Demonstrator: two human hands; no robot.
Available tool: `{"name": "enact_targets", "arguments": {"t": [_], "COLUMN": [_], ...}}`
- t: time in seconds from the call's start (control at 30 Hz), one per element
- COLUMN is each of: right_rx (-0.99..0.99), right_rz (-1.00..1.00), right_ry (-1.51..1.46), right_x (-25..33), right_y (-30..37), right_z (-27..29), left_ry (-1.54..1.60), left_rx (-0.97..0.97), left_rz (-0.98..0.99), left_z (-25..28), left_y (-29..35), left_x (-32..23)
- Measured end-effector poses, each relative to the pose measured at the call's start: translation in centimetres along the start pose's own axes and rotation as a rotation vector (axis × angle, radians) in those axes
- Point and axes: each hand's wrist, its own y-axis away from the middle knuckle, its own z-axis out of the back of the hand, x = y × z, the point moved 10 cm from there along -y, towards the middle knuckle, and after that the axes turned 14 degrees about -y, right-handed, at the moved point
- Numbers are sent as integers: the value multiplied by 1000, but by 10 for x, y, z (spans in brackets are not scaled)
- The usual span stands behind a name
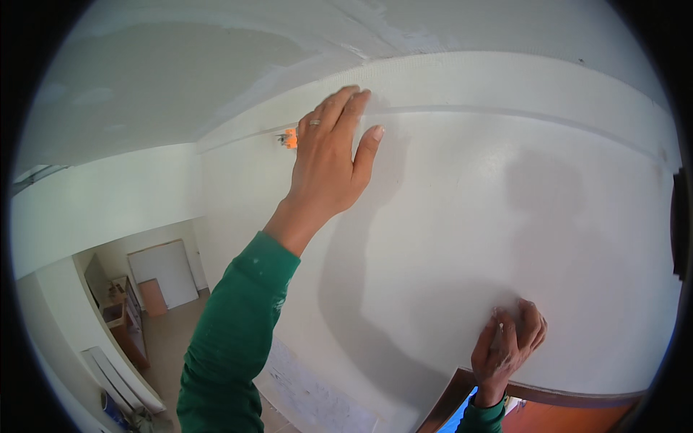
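Observation:
My left hand (328, 159) is raised to the upper part of a white wall (440, 216), its fingers stretched out and the thumb apart. A ring sits on one finger, and nothing shows in the hand. The fingertips lie by a horizontal line (476, 110) running under the ceiling; whether they touch the wall I cannot tell. Just left of the fingers, an orange fitting (290, 138) with wire ends sticks out of the wall. Lower right, above a doorway, my right hand (509, 346) is held close to the wall with its fingers curled in. What they hold, if anything, is hidden.
A brown door frame (570, 396) stands below my right hand. Overhead is a grey ceiling (180, 72) with whitish patches. Down at the left, an opening shows a wooden cabinet (128, 332), a leaning white panel (166, 270) and long boards (119, 379).

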Motion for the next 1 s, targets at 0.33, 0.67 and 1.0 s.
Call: {"name": "enact_targets", "arguments": {"t": [0.33, 0.67, 1.0], "right_rx": [20, 68, 40], "right_rz": [-25, -51, -85], "right_ry": [-67, -143, -223], "right_x": [-2, -6, 3], "right_y": [-3, -4, 5], "right_z": [3, 6, 0], "left_ry": [125, 64, -332], "left_rx": [301, 920, 1741], "left_rz": [208, 152, 1180], "left_z": [29, 162, 485], "left_y": [3, 248, 687], "left_x": [18, -16, -47]}}
